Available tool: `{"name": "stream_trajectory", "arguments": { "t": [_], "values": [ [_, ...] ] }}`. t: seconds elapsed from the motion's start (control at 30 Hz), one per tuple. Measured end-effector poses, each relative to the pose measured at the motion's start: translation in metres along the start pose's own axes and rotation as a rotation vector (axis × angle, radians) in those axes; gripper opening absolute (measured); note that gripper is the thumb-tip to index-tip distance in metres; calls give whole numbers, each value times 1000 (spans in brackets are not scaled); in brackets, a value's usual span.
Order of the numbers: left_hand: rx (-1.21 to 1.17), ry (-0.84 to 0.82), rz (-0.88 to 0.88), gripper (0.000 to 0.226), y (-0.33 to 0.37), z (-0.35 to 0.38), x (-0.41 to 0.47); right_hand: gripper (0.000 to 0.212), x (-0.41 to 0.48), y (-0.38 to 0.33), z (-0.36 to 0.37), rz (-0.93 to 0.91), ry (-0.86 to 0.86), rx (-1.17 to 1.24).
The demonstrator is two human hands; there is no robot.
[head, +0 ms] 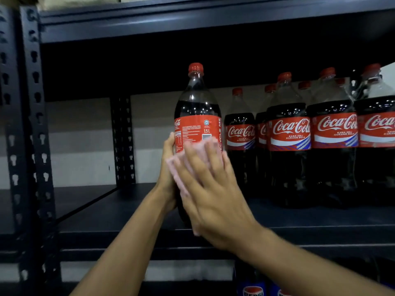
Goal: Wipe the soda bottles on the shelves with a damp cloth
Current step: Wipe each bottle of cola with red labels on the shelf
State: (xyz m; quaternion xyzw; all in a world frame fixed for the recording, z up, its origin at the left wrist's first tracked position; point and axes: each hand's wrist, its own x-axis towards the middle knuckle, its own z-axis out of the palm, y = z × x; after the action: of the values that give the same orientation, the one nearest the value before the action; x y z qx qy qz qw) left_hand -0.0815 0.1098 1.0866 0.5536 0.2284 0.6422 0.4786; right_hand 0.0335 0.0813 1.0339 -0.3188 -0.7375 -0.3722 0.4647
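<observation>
Your bottle (197, 103) has a red cap, dark brown cola and a red label with white print. Your cloth (174, 167) is pale pink. The other bottles (290, 133) show red labels with white script and blue-white stripes. The shelf (128, 210) is black.

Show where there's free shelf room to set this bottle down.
Free: the shelf left of the held bottle, out to the upright, and a narrow front strip before the row. Crowded: right of the held bottle, the row stands packed, several deep.
</observation>
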Motion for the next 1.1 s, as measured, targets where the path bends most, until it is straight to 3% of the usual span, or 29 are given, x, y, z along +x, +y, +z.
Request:
{"name": "stream_trajectory", "arguments": {
  "t": [0.23, 0.4, 0.5, 0.6, 0.67, 0.73, 0.8, 0.83, 0.87, 1.0, 1.1],
  "values": [
    [117, 22, -80, 66, 11, -10, -2, 59, 125, 53, -30, 179, -31, 278],
    [158, 35, -59, 81, 12, -3, -18, 56, 133, 53, -29, 182, 4, 337],
    [145, 52, 80, 65, 0, 11, -21, 59, 100, 30, -15, 156, 51, 202],
    [119, 36, 168, 55, -7, 11, -17, 60, 49, -8, 13, 217, 23, -273],
    [31, 27, 97, 63, -8, 5, -9, 59, 5, 2, 14, 40, 9, -95],
    [-81, 8, 22, 68, -6, 2, 0, 59, -15, 1, 19, -76, 1, -93],
    [-96, -19, 1, 69, -7, 0, 3, 60, 8, -8, 25, 196, 8, -123],
    [-80, -50, 5, 71, -8, -1, 2, 60, 29, -17, 17, 377, -137, -60],
    [-47, -56, 19, 71, -10, -2, 0, 59, 40, -20, 17, 436, -182, 105],
    [-4, -17, -13, 66, -3, -2, -1, 59, 88, 42, -10, 155, 26, 98],
    [77, 2, -44, 66, 4, -1, -1, 60, 129, 58, -33, 202, 36, 242]
  ]
}}
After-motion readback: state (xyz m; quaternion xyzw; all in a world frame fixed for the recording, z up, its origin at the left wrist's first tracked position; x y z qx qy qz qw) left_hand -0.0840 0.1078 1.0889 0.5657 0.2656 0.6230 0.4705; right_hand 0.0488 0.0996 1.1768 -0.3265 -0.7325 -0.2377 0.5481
